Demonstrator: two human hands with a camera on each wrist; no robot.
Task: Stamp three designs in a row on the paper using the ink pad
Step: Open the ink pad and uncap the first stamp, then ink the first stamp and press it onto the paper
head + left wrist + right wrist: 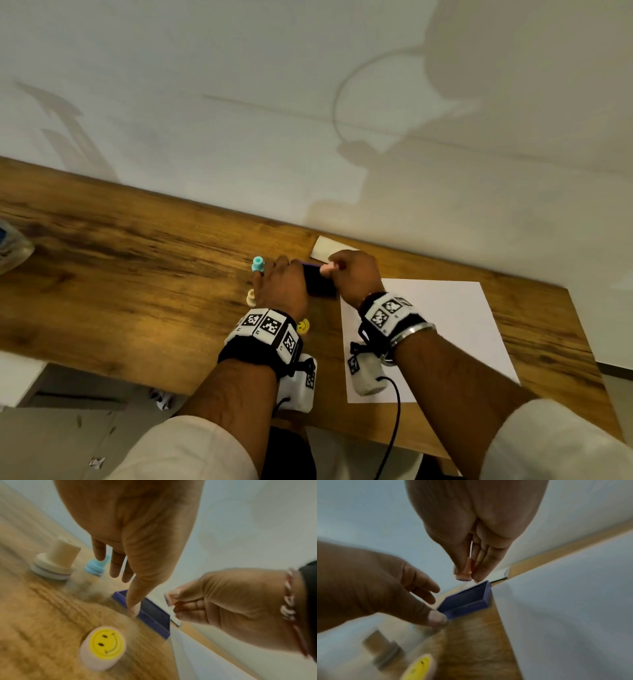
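A blue open ink pad (320, 285) lies on the wooden table just left of the white paper (435, 318). My left hand (279, 275) is spread over the pad's left side. Its thumb (135, 607) touches the pad's rim (155, 622), and the other fingers stay straight. My right hand (339, 268) pinches a small pink stamp (465, 570) by its handle, face down, a little above the far end of the ink pad (467, 599). The paper (565, 601) shows no print in these views.
Left of the pad stand a teal stamp (258, 265) and a cream stamp (251, 297). A yellow smiley stamp (106, 642) stands nearer me. A white card or lid (330, 247) lies behind the pad by the wall. A plastic bottle (12, 248) is at the far left.
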